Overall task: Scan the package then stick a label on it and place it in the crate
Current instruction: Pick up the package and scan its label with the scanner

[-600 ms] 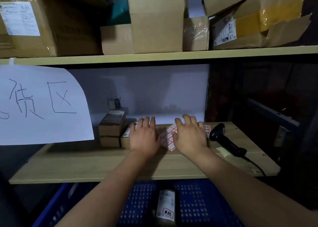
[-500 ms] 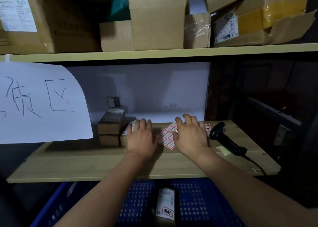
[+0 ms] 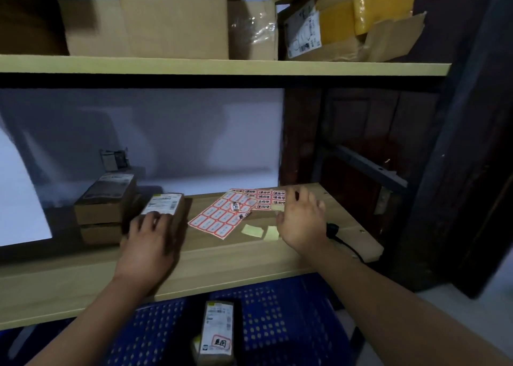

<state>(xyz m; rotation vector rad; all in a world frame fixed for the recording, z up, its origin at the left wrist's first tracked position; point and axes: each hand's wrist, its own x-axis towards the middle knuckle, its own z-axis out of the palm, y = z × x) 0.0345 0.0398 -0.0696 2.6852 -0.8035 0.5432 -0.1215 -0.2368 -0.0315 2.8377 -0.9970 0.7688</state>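
A small cardboard package with a white shipping label lies on the wooden shelf. My left hand covers its near end, fingers over the top edge. Two sheets of red-bordered labels lie to its right. My right hand hovers with spread fingers over the black scanner, which it mostly hides; only the handle end and cable show. Below the shelf stands the blue crate, and inside it lies another package with a red label stuck on.
Two stacked brown boxes sit left of the package. Yellow backing scraps lie near the label sheets. A white paper sign hangs at the left. The upper shelf carries several cardboard boxes. A dark frame stands at the right.
My left hand slid left off the label sheet onto the package. My right hand moved right, from the labels to above the scanner. The camera shifted closer and to the right.
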